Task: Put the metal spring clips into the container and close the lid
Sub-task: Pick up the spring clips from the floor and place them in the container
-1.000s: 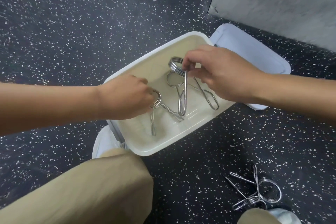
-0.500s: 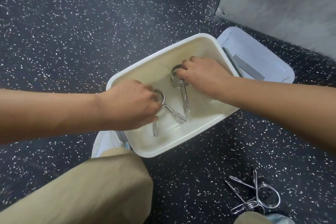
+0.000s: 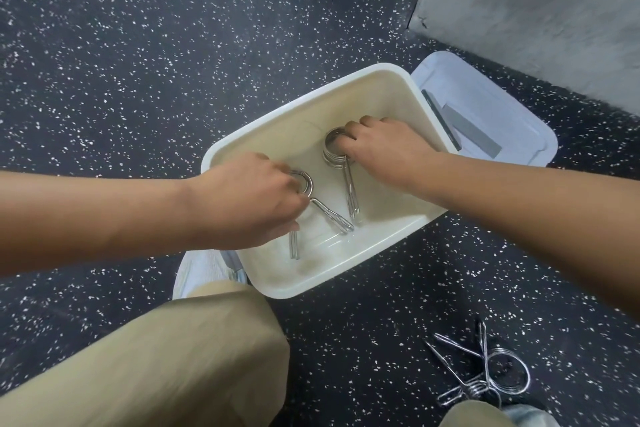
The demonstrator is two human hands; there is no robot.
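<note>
Fingertips of the right hand (image 3: 384, 149) curl over the coiled ring of a metal spring clip (image 3: 343, 177), gripping it against the floor of the container (image 3: 311, 107); the clip's long axis runs from that far coil toward the near side, its two straight wire handles lying close together and pointing near. Just left of it, the left hand (image 3: 249, 204) is closed around the round coil of a second spring clip (image 3: 322, 211), whose handles splay apart, one pointing near and to the right, the other straight near, partly hidden under the palm. Both clips are bright, smooth steel wire. Around them sits the cream plastic tub, rectangular with rounded corners and a glossy inside. Its pale blue lid (image 3: 502, 107) lies open-side up on the far right, touching the tub's rim. Loose clips (image 3: 485, 374) lie tangled on the dark speckled floor (image 3: 138, 62) at the near right, well apart from the tub.
</note>
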